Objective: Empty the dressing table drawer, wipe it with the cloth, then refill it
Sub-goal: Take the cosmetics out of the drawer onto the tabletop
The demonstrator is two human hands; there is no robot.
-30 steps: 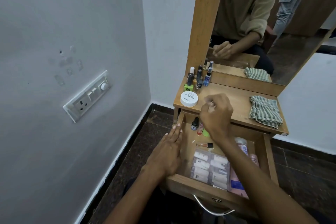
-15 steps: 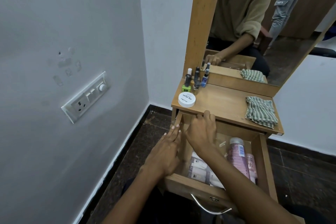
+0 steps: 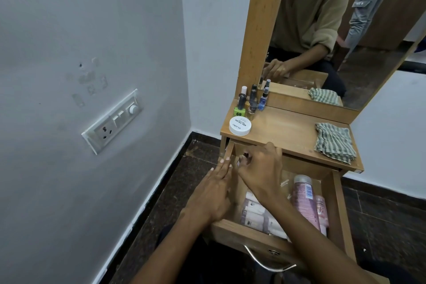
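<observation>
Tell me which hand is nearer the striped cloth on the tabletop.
Right. The right hand reaches into the drawer's back left corner, well left of the striped cloth. The left hand rests on the drawer's left wall, farther away.

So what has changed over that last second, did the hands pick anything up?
The right hand came down from the tabletop into the back left corner of the drawer, where its fingers now curl around a small item, too hidden to name. The left hand stayed flat on the drawer's left wall. The striped cloth, white jar and nail polish bottles have not moved.
</observation>
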